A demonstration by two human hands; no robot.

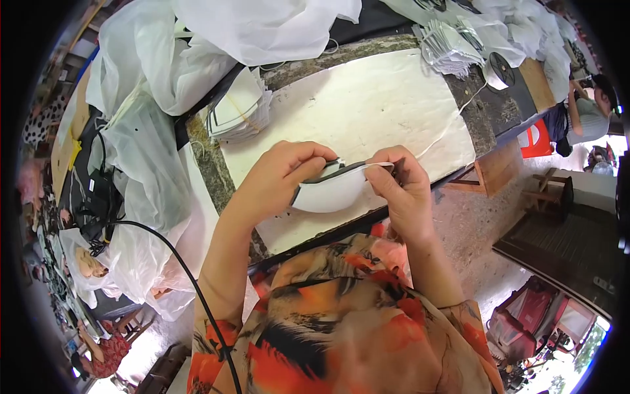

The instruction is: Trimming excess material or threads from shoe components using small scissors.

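Right now, through my head camera, I watch the two bare hands at work above the near part of a pale board (367, 92). They sit a little apart, joined by one curved white piece with dark edging (331, 192). The left hand (279, 176) grips its left end, fingers curled over the top edge; the right hand (407, 190) pinches its right end between thumb and forefinger. From the right hand I trace a thin white cord (453, 119) up and across the board's right side, toward a round black-and-white item (500, 70). I cannot tell whether the cord is joined to the piece.

Beyond the left hand, I see a stack of white pieces (237, 108) on the board's upper left corner; a second stack (449, 49) sits at the upper right. Translucent plastic bags (151, 157) heap up along the left. A black cable (187, 262) loops down past the left forearm. At far right, another person (586, 118) is near a red stool (538, 139).
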